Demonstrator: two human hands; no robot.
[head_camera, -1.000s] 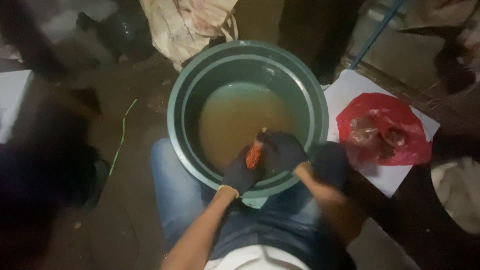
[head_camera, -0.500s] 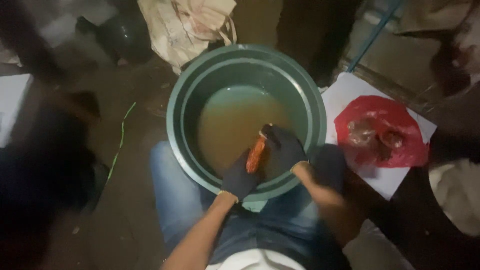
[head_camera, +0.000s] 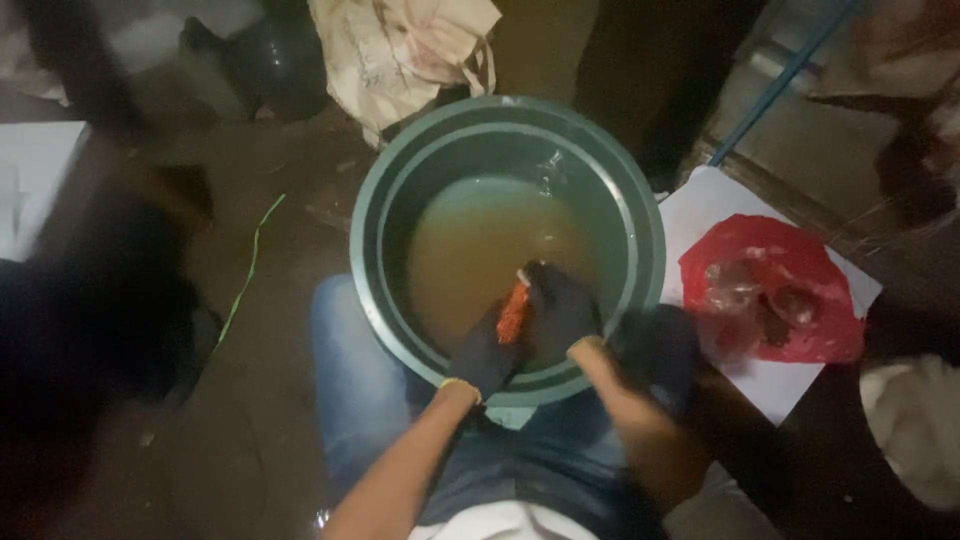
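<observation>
While both gloved hands worked low inside the green basin (head_camera: 640, 250), over its murky water, the left hand (head_camera: 482, 352) and right hand (head_camera: 560, 312) closed around a small orange thing (head_camera: 514, 312). It was wet, probably slippery and light; gripping both ends seemed safest.

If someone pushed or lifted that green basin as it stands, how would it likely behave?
Probably heavy: the green basin holds a pool of murky brown water. A shove would likely slosh it rather than tip the wide tub. The wet rim may be slippery.
</observation>
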